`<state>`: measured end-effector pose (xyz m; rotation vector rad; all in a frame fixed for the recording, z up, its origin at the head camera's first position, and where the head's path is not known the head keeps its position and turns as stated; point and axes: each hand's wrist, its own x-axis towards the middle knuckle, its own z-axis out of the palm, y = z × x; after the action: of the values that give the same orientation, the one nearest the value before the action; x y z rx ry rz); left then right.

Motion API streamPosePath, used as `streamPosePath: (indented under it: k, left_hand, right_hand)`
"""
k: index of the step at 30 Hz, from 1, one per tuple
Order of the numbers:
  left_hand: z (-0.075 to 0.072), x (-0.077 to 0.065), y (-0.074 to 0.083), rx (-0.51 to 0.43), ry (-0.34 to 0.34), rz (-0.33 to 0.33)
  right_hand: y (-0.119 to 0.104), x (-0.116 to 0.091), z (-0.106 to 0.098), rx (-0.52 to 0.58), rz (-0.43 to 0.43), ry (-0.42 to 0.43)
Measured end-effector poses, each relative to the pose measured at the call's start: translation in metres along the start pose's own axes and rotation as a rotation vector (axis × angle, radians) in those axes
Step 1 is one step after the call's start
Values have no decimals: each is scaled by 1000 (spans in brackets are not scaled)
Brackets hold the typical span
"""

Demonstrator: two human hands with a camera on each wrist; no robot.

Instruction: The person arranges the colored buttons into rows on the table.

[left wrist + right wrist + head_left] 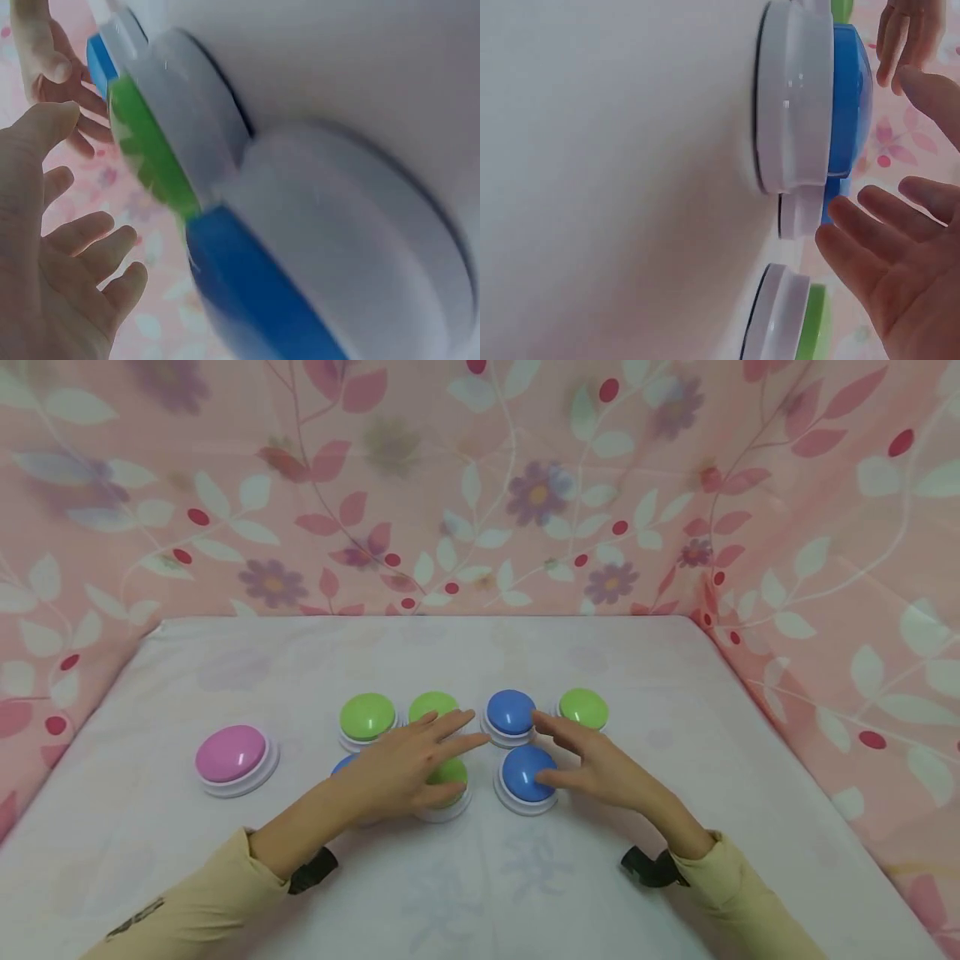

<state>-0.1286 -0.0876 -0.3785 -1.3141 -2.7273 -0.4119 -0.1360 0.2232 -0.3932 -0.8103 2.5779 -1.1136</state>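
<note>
My left hand (408,768) hovers with fingers spread over a green push button (452,772) and a blue one (344,763) that it mostly hides. In the left wrist view, a gap separates its fingers from the blue dome (247,281). My right hand (603,768) reaches in from the right, thumb over the front blue button (522,768), fingers between the rear blue button (511,711) and a green button (583,707). The right wrist view shows that palm (922,277) holding nothing, beside the blue dome (847,97). Two more green buttons, one (367,716) and another (432,702), stand behind my left hand.
A larger pink button (231,753) on a white base sits apart at the left. White cloth (495,893) covers the table. Floral pink curtains (480,485) hang behind and along both sides. Dark straps (652,867) sit at my wrists.
</note>
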Motion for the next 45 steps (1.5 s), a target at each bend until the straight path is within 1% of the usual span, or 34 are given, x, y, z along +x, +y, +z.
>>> streamPosePath:
  k: [4,8,11,15,17,21,24,28,33,35,40,44,45]
  left_hand:
    - [-10,-9,-12,42,30,-22]
    - [-17,-20,-22,56,46,-77]
    - [-21,-30,-26,52,42,-144]
    - [-28,-41,-32,37,54,-211]
    - [-32,-48,-36,23,55,-248]
    - [-41,-61,-44,25,63,-314]
    - [-46,-72,-51,24,79,-350]
    - [-51,-87,-59,21,97,-390]
    - [-57,-104,-68,51,94,-445]
    - [-58,-111,-73,49,90,-473]
    - [-60,-128,-85,47,84,-538]
    - [-60,-142,-94,50,81,-575]
    - [-60,-146,-96,43,79,-583]
  right_hand:
    - [-6,14,-3,16,-33,23]
    - [-14,32,-2,-30,-57,22]
    - [-22,48,0,-78,-59,20]
    - [-31,72,5,-138,-86,15]
    - [-36,84,9,-152,-105,6]
    - [-48,104,18,-149,-129,-9]
    - [-58,117,25,-135,-128,-35]
    - [-73,131,36,-137,-126,-94]
    - [-95,149,48,-208,-151,-147]
    - [-106,156,55,-235,-143,-168]
    - [-130,170,77,-264,-137,-227]
    - [-148,179,95,-293,-161,-279]
    - [-152,181,99,-305,-156,-293]
